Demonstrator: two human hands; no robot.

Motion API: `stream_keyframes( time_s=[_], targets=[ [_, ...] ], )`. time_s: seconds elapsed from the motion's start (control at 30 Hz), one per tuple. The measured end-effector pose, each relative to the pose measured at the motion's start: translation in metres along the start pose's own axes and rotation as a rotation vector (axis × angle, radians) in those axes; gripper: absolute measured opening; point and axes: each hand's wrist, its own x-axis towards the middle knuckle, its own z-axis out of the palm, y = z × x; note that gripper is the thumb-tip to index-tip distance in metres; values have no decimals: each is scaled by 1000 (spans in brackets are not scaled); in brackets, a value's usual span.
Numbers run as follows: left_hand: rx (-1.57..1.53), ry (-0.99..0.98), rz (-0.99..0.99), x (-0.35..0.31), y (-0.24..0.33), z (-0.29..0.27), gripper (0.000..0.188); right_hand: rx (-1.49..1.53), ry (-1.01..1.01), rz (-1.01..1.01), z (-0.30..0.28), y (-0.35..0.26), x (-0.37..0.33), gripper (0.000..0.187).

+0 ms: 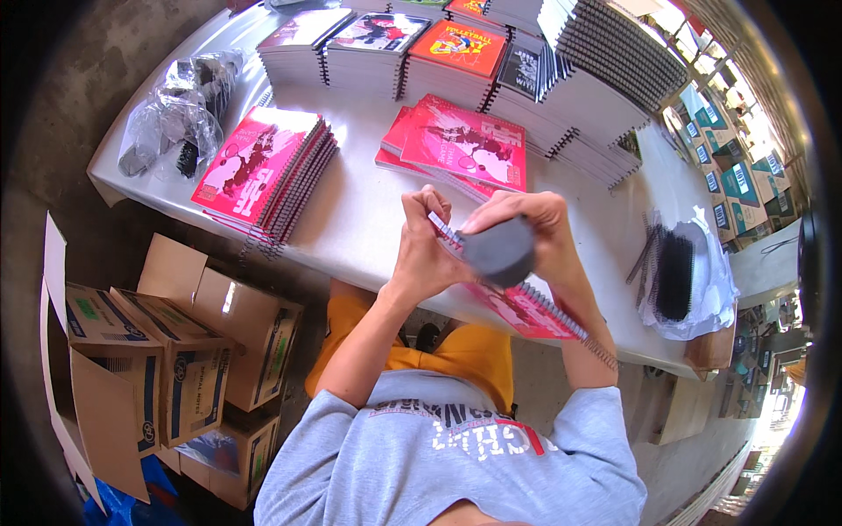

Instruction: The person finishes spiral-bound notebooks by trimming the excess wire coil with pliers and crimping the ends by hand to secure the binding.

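My left hand is closed on a pink-covered notebook, holding it tilted above the table's near edge. A metallic-looking spiral coil runs along the notebook's edge, and its loose end sticks out past the lower right corner. My right hand is wrapped round a dark grey, round-ended object against the coiled edge. That object is blurred, so its exact kind is unclear. Just beyond my hands lies a small pile of pink notebooks. To the left stands a stack of coil-bound pink notebooks.
Stacks of spiral notebooks fill the far side of the table. A clear plastic bag with dark contents lies far left. Black coils in white wrapping sit at the right edge. Cardboard boxes stand on the floor at left.
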Motion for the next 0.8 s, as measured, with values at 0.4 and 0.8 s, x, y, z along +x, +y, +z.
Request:
stream_keyframes(
  time_s=[0.4,0.8],
  targets=[
    [47,-8,52,0,-6,5,91,-442,145,227,-23,23,1,22],
    [-585,-16,-114,-4,9,-11,20,-627,925,300,-114,-13,-170,53]
  ],
)
